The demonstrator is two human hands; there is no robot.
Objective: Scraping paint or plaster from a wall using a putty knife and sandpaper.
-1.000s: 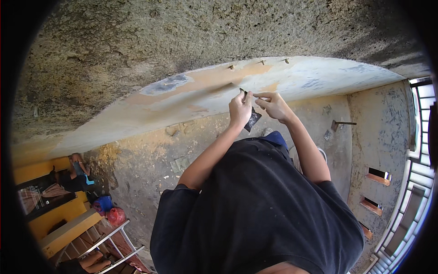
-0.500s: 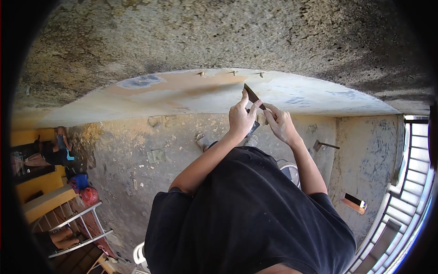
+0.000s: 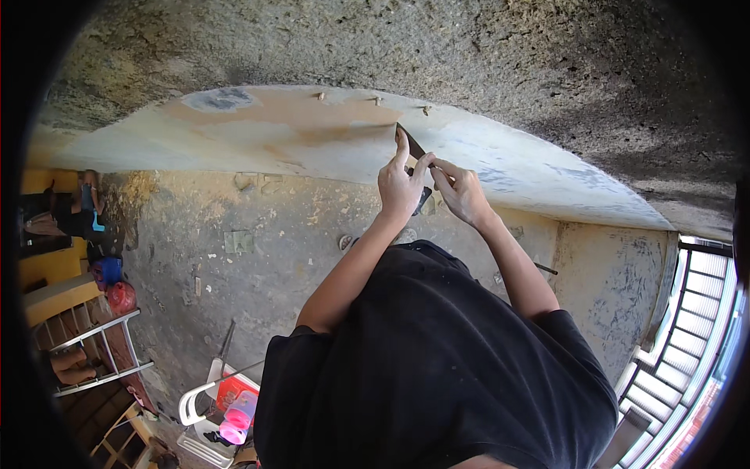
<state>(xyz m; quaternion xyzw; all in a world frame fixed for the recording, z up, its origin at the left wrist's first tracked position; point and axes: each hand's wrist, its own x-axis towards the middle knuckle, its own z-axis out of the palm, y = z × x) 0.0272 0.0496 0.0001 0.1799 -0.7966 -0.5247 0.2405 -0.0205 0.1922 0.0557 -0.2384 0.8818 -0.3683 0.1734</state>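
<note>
"What's on the left?"
"A metal ladder (image 3: 105, 380) — and beyond it, a red bundle (image 3: 121, 298) beside a blue bundle (image 3: 111, 270)."
"Nearer?"
"A white chair (image 3: 186, 407), pink containers (image 3: 239, 413) on it."
"And right?"
"A dark-framed window (image 3: 698, 322) — pale panes."

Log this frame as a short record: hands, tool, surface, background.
left hand: fingers on the dark flat blade, one finger stretched along it
right hand: thumb and fingers at the blade's lower end
blade pose: tilted, upper tip toward the wall; contact unclear
wall: patchy white and peach, with three small plugs in a row
lower left: ladder, red bag
near black shirt: white chair bearing red and pink items
</note>
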